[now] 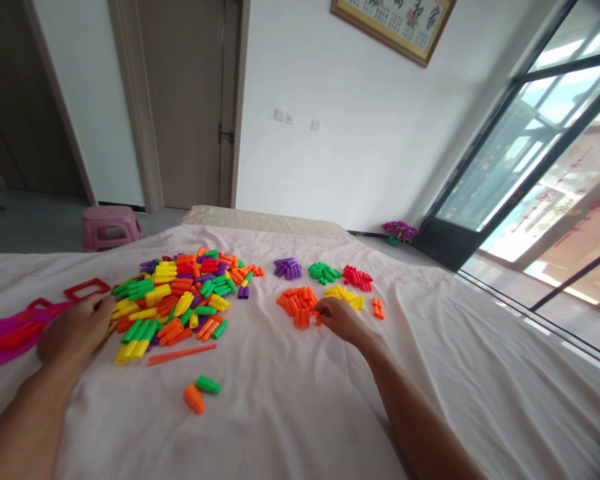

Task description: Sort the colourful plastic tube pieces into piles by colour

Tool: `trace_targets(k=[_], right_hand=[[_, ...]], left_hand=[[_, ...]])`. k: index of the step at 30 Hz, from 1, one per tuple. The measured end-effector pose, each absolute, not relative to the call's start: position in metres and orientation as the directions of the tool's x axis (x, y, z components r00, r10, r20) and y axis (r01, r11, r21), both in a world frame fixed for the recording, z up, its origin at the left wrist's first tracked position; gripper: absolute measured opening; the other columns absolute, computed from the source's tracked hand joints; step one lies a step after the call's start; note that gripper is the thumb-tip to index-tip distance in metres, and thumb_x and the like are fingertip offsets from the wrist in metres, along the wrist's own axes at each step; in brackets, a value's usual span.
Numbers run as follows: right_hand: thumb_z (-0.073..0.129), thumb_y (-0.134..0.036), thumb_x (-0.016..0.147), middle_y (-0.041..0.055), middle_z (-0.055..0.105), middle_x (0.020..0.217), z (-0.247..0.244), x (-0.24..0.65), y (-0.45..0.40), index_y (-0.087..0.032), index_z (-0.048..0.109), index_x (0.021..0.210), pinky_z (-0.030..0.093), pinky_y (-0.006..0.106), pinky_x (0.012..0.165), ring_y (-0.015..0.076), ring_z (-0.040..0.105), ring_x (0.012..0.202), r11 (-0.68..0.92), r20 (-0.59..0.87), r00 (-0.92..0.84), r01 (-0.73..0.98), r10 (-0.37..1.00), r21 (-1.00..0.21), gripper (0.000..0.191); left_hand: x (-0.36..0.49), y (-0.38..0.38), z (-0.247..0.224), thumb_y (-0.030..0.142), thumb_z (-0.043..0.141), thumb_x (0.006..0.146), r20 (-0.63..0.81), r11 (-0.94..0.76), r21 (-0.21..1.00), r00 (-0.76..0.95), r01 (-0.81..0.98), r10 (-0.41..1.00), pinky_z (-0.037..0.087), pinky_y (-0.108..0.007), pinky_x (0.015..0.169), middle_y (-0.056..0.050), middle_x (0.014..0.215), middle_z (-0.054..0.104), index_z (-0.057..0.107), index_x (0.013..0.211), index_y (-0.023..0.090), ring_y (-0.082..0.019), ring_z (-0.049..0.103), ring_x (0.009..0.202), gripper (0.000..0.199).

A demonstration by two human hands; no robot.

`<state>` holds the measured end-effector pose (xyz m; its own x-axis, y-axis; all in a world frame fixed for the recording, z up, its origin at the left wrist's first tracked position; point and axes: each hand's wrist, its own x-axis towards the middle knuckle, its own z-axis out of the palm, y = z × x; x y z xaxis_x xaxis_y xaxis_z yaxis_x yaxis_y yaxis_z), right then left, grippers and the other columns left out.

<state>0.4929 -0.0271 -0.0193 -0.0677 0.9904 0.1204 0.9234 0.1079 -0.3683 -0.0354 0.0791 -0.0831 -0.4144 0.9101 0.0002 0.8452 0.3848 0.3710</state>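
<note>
My right hand [343, 321] is closed in a pinch at the right edge of a group of orange plastic tubes [300, 303], with a small orange tube at its fingertips. Just behind that hand lie yellow tubes [347, 295]. On the left, my left hand [75, 328] rests against the near-left side of a mixed pile of coloured tubes [180, 293]. Its fingers are curled, and whatever they hold is hidden. Beside it are a red plastic frame [87, 289] and a magenta plastic piece [10, 337].
Purple [287, 268], green [324, 272] and red tubes [357, 278] lie in separate groups at the back. Two orange tubes [377, 308] lie right of the yellow ones. Thin orange sticks [181, 355], a loose green tube [208, 384] and an orange tube [195, 399] are nearer on the cloth [280, 427].
</note>
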Motion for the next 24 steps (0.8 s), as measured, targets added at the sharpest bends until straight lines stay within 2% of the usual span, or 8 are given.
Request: trace_targets(k=[5, 11, 17, 21, 24], right_hand=[[0.059, -0.013, 0.077, 0.0038, 0.074, 0.089, -0.028, 0.485, -0.024, -0.020, 0.073, 0.099, 0.041, 0.025, 0.066, 0.0178, 0.065, 0.079, 0.053, 0.162, 0.018, 0.904, 0.987, -0.423, 0.027], [0.056, -0.018, 0.082, 0.0042, 0.073, 0.089, -0.021, 0.477, -0.027, -0.020, 0.073, 0.093, 0.044, 0.028, 0.070, 0.0191, 0.065, 0.080, 0.089, 0.266, 0.036, 0.890, 0.963, -0.447, 0.020], [0.056, -0.018, 0.085, 0.0039, 0.074, 0.092, -0.025, 0.431, -0.033, -0.022, 0.072, 0.095, 0.047, 0.028, 0.073, 0.0189, 0.066, 0.082, 0.284, 0.301, -0.141, 0.813, 0.943, -0.508, 0.020], [0.054, -0.013, 0.086, 0.0052, 0.073, 0.103, -0.030, 0.385, -0.029, -0.022, 0.069, 0.109, 0.049, 0.027, 0.075, 0.0183, 0.067, 0.087, 0.382, 0.243, -0.296, 0.753, 0.924, -0.536, 0.029], [0.055, -0.012, 0.086, 0.0056, 0.071, 0.114, -0.032, 0.350, -0.017, -0.024, 0.066, 0.118, 0.050, 0.027, 0.079, 0.0184, 0.068, 0.093, 0.405, 0.241, -0.325, 0.755, 0.914, -0.516, 0.036]], left_hand=[[-0.033, 0.076, -0.081, 0.063, 0.017, 0.093, 0.020, 0.375, 0.371, -0.410, 0.850, 0.912, 0.047, -0.038, 0.073, -0.018, 0.124, 0.068, 0.060, 0.136, 0.021, -0.034, 0.066, 0.099, 0.074], [-0.028, 0.071, -0.073, 0.061, 0.020, 0.094, -0.004, 0.375, 0.404, -0.408, 0.834, 0.913, 0.046, -0.037, 0.076, -0.017, 0.128, 0.067, 0.059, 0.137, 0.023, -0.032, 0.065, 0.101, 0.070], [-0.028, 0.069, -0.072, 0.060, 0.019, 0.095, 0.004, 0.343, 0.444, -0.385, 0.828, 0.923, 0.042, -0.038, 0.075, -0.018, 0.128, 0.066, 0.060, 0.136, 0.021, -0.033, 0.063, 0.103, 0.070], [-0.030, 0.069, -0.075, 0.060, 0.017, 0.096, 0.007, 0.326, 0.444, -0.367, 0.834, 0.930, 0.040, -0.037, 0.073, -0.018, 0.125, 0.066, 0.061, 0.135, 0.021, -0.032, 0.062, 0.102, 0.070], [-0.030, 0.070, -0.077, 0.061, 0.017, 0.096, 0.010, 0.327, 0.443, -0.369, 0.835, 0.929, 0.039, -0.036, 0.072, -0.017, 0.126, 0.066, 0.061, 0.134, 0.022, -0.031, 0.062, 0.102, 0.070]])
